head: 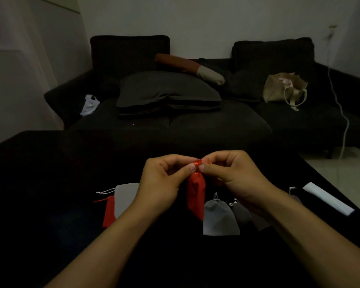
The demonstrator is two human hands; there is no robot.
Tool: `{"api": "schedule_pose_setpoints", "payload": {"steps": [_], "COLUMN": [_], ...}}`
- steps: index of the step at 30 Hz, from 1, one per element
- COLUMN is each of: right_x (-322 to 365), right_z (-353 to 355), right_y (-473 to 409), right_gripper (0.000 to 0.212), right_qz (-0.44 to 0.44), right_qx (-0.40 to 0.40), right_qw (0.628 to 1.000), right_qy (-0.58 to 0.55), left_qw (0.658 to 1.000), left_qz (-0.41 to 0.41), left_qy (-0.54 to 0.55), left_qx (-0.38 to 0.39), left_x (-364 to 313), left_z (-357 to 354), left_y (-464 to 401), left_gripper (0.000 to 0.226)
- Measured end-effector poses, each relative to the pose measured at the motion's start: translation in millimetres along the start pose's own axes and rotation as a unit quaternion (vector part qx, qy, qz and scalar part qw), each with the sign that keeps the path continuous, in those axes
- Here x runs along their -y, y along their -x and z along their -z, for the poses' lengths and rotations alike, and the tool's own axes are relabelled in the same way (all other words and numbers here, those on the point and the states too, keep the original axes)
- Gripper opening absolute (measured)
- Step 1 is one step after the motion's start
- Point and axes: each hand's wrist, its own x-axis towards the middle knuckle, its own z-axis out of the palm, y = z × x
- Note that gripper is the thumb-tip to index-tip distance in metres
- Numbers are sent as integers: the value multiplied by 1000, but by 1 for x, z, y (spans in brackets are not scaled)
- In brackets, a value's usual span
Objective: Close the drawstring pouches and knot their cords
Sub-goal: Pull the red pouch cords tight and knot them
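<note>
On the black cloth-covered table [50,183], far left, a flat red fabric pouch [109,212] lies half tucked under a pale grey fabric pouch [125,199] with a white cord trailing left; the left forearm covers the right edge of the grey one. The left hand [164,179] pinches the gathered neck of a small red satin-like drawstring pouch [195,194], held up above the table between both hands. The right hand [235,173] pinches its red cord [199,162] at the top; the knot itself is too small to make out. Right of it lie a cinched light grey pouch [219,219] and a darker grey pouch [241,213], partly hidden by the right wrist. Far right rests a white folded strip [328,198].
</note>
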Motion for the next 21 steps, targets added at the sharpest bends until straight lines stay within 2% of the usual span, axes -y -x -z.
{"api": "schedule_pose_setpoints", "payload": {"steps": [6, 10, 12, 15, 17, 19, 21], "right_x": [-3, -3, -3, -6, -8, -9, -10], "right_z": [-10, -12, -11, -9, -10, -9, -8], "right_y": [2, 2, 0, -2, -3, -3, -4], "right_gripper": [15, 23, 27, 25, 20, 17, 15], "right_qz": [-6, -37, -46, -43, -37, -33, -30], "right_qx": [7, 2, 15, 51, 74, 91, 100], "right_qw": [999, 996, 994, 993, 992, 992, 992], "right_qy": [-43, -80, -99, -97, -91, -77, -68], "left_qw": [998, 998, 998, 982, 976, 985, 998], "left_qz": [9, 15, 33, 120, 138, 90, -18], "left_qy": [-1, -27, 21, 141, 165, 144, 30], "left_qx": [-59, -53, -47, -31, -26, -31, -47], "left_x": [5, 2, -1, -5, -4, -2, 1], "left_z": [-3, -1, 0, 1, 3, 3, 6], "left_y": [0, 2, 1, -2, -3, -3, -2], "left_gripper": [11, 11, 11, 13, 14, 16, 15]}}
